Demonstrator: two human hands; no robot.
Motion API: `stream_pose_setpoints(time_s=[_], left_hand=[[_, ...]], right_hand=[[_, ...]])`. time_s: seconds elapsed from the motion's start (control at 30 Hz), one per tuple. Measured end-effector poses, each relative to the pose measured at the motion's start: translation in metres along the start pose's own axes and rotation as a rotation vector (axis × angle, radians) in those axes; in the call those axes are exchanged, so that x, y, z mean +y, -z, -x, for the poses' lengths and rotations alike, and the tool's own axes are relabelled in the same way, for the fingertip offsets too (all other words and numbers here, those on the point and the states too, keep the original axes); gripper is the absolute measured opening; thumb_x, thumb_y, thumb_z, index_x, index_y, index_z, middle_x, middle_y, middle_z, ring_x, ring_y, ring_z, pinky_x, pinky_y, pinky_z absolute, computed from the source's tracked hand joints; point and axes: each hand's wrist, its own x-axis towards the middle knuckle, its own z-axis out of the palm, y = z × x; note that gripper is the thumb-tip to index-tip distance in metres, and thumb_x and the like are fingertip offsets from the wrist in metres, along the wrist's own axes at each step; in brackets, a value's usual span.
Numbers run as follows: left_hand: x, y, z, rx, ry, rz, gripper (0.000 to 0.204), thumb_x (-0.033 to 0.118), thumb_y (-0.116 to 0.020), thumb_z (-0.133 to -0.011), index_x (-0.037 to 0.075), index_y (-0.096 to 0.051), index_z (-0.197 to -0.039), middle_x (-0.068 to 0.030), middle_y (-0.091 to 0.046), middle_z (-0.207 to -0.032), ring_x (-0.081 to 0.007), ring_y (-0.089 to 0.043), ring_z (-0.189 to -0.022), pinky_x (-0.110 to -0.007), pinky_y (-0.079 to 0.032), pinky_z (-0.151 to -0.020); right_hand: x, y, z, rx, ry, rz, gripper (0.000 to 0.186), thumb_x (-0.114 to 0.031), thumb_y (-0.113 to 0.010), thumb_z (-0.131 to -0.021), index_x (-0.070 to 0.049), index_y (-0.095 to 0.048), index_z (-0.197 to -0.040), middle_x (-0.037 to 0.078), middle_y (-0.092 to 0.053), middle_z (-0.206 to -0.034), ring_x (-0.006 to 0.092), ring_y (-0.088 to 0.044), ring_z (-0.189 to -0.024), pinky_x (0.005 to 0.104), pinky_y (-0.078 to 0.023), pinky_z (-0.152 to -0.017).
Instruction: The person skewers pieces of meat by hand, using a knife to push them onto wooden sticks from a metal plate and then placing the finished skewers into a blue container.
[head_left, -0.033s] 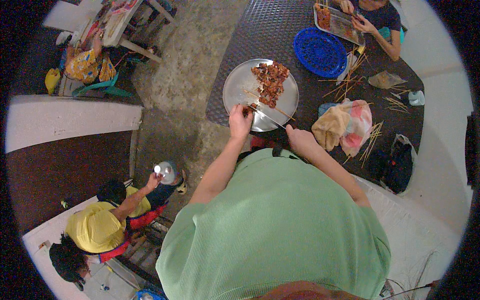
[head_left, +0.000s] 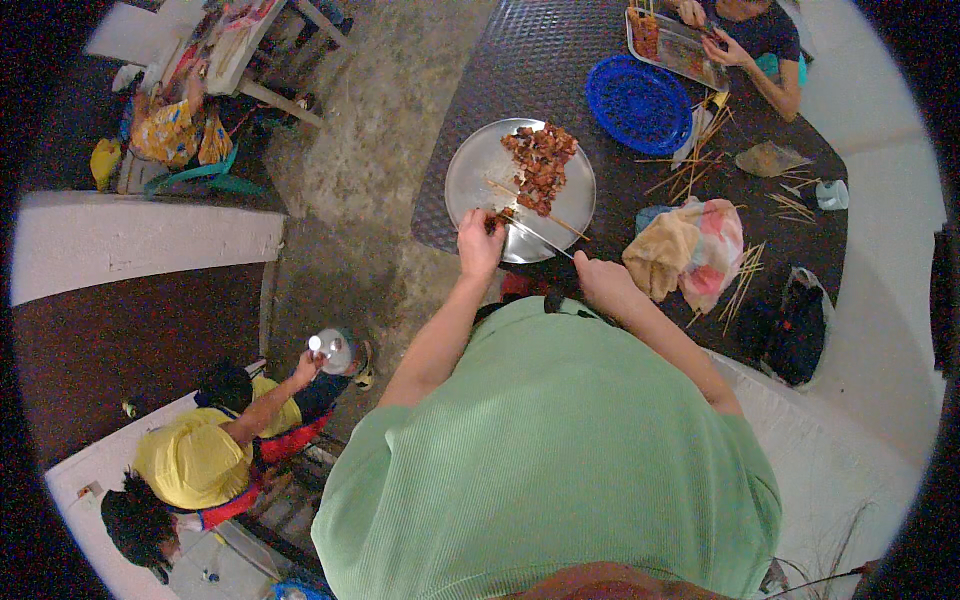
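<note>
- Pinching at the near-left of the round metal plate [head_left: 470, 165], the left hand [head_left: 482, 240] has its grip closed on a small meat piece [head_left: 503, 214];
- across to the right hand [head_left: 602, 280], clenched round the near end of a slim, shiny knife [head_left: 543, 238], blade slanting over the rim to that piece;
- a thin skewer [head_left: 570, 229] lies beside the meat pile [head_left: 540, 165];
- meat looks light, soft, probably slippery; best taken by fingertips, clear of the blade;
- knife seems stiff; handle's the place.

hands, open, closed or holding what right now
left hand: closed, seemingly on meat
right hand: closed, holding a knife
</note>
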Motion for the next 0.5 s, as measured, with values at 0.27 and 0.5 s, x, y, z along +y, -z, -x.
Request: stream_pose_setpoints(time_s=[0.27, 0.5], left_hand=[[-0.008, 0.002, -0.006, -0.01, -0.04, 0.018, 0.015, 0.012, -0.072, -0.074, 0.003, -0.065, -0.083, -0.0141, -0.062, -0.083, -0.0294, -0.063, -0.075, -0.038, -0.051, -0.07], [0.011, 0.017, 0.006, -0.283, -0.082, -0.024, 0.019, 0.014, -0.071, -0.078, 0.007, -0.07, -0.096, -0.0148, -0.062, -0.086, -0.0303, -0.064, -0.075, -0.039, -0.052, -0.071]], right_hand=[[0.016, 0.002, 0.018, -0.029, -0.045, -0.006, 0.017, -0.013, -0.045, -0.089, -0.001, -0.044, -0.102, 0.022, -0.064, -0.084, 0.0416, -0.063, -0.077, 0.0524, -0.049, -0.066], [0.013, -0.009, 0.018, 0.12, -0.068, -0.14, 0.018, -0.021, -0.046, -0.093, -0.003, -0.045, -0.097, 0.024, -0.062, -0.075, 0.0432, -0.061, -0.073, 0.0544, -0.047, -0.063]])
